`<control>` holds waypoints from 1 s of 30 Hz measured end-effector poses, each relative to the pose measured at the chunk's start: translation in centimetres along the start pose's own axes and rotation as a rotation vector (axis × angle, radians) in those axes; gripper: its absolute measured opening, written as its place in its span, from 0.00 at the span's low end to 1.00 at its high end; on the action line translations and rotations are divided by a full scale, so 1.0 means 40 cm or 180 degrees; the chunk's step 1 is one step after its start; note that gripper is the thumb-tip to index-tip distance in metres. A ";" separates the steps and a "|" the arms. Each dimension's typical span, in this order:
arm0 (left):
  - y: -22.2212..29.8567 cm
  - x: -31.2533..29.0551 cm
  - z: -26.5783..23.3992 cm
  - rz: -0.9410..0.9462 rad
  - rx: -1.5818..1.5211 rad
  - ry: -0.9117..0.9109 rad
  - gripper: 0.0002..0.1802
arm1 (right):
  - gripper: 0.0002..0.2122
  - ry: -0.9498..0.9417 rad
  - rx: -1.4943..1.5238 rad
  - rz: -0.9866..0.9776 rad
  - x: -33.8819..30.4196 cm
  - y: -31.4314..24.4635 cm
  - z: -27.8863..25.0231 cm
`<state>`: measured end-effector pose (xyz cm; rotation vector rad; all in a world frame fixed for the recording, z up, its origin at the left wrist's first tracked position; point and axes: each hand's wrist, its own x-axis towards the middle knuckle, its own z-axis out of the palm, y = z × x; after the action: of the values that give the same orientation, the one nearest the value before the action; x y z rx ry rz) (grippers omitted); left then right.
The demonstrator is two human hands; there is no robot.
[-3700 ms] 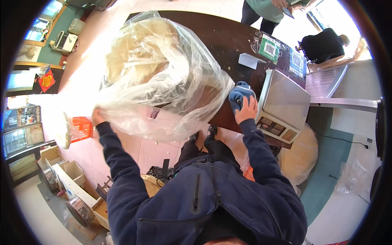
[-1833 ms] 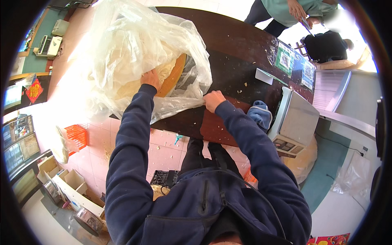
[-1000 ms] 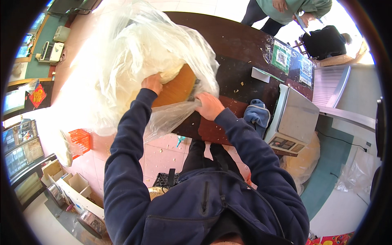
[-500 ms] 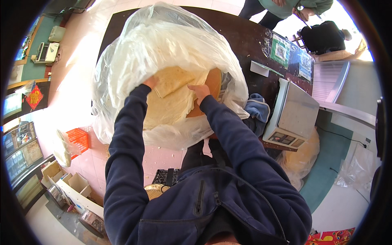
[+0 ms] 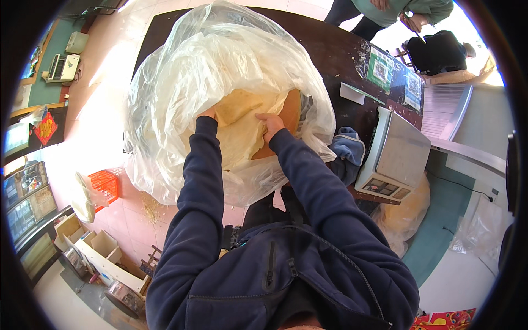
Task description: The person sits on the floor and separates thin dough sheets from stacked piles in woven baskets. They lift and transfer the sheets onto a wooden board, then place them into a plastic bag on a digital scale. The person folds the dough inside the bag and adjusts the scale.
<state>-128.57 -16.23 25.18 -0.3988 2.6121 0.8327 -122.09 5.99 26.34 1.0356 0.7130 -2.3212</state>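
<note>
A big clear plastic bag (image 5: 159, 104) lies on the dark table with its mouth towards me. Inside are thin, pale-yellow sheets that look like flatbread (image 5: 239, 137), some folded over. A brown, round-edged board (image 5: 291, 113) shows beside and under them. My right hand (image 5: 270, 126) is at the right edge of the sheets, thumb and fingers closed on that edge. My left hand (image 5: 209, 112) reaches in at the left side of the opening, against the sheets. Its fingers are mostly hidden by the bag and the sheets.
Right of the bag are a blue cloth (image 5: 347, 146), a weighing scale (image 5: 399, 154) and a small white card (image 5: 352, 93) on the dark table (image 5: 308, 33). Another person (image 5: 404, 11) stands beyond the far right corner. An orange basket (image 5: 104, 187) is on the floor at left.
My left hand has moved right and slightly deeper into the bag. The folded sheet on top has shifted and its flat corner no longer shows. My right hand stays almost in place.
</note>
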 end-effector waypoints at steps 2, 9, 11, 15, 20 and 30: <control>-0.008 0.009 -0.005 0.0013 -0.0043 0.0083 0.39 | 0.12 -0.0159 0.0128 0.0125 -0.002 -0.001 0.000; 0.010 0.007 -0.021 0.0204 -0.0122 0.0294 0.39 | 0.15 0.0140 -0.0796 -0.0491 -0.018 0.020 0.032; -0.006 0.007 -0.063 0.0347 -0.0091 0.0418 0.39 | 0.15 0.0353 -0.0985 -0.0730 -0.027 0.019 0.042; -0.078 0.034 -0.274 0.0548 0.0074 0.0721 0.39 | 0.13 0.0115 -0.1128 -0.0891 -0.036 -0.019 0.042; -0.223 0.036 -0.541 0.0268 0.0335 0.0847 0.40 | 0.14 0.0204 -0.1226 -0.0904 -0.031 -0.078 0.045; -0.348 -0.064 -0.427 0.0252 0.0817 0.1170 0.40 | 0.20 -0.0662 -0.1841 -0.1527 -0.207 -0.191 0.234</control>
<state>-125.55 -37.02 32.32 -0.4093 3.0437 0.4701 -126.82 7.57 40.13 0.3822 1.5559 -2.3110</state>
